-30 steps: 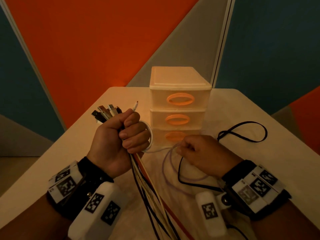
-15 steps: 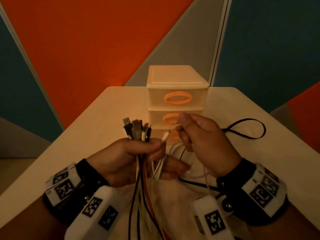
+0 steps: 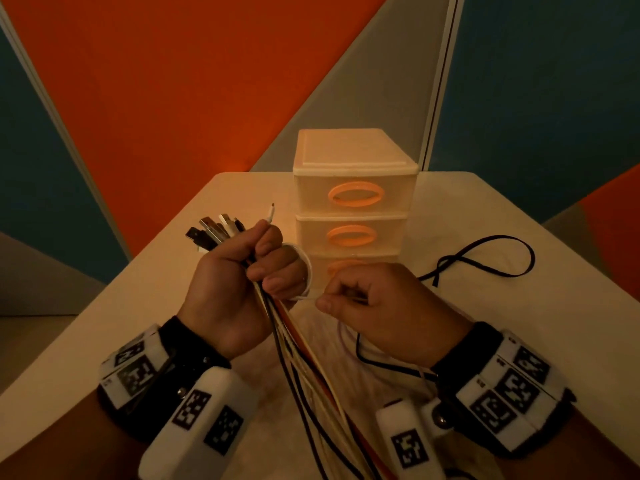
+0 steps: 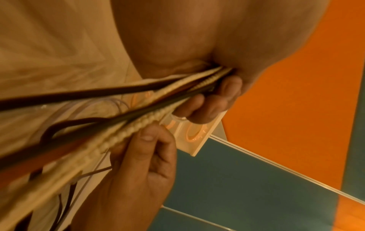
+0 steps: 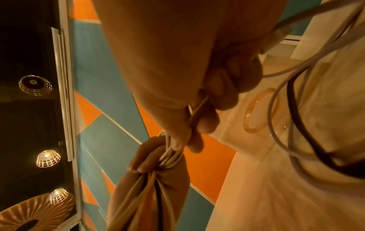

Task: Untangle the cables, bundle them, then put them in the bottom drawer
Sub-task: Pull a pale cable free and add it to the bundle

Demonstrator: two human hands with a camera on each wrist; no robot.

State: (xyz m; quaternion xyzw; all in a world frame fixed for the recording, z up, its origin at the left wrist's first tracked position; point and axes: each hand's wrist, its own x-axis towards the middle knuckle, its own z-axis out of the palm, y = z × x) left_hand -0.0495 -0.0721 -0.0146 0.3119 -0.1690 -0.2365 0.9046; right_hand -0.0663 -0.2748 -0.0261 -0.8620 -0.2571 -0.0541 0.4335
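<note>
My left hand grips a bundle of cables in a fist above the table, plug ends sticking up past the thumb, strands trailing toward me. A thin white cable loops around that fist's fingers. My right hand pinches this white cable just right of the left fist; in the right wrist view the pinch is plain. The left wrist view has the cables running through curled fingers. A small three-drawer unit with orange handles stands behind the hands, its drawers closed; the bottom drawer is partly hidden by my hands.
A black cable lies looped on the white table to the right of the drawers. A pale purple cable hangs under my right hand. Orange, teal and grey wall panels stand behind the table.
The left fist has risen and tilted its plug ends left. The right hand came down from in front of the middle drawer, drawing the white cable around the left fingers.
</note>
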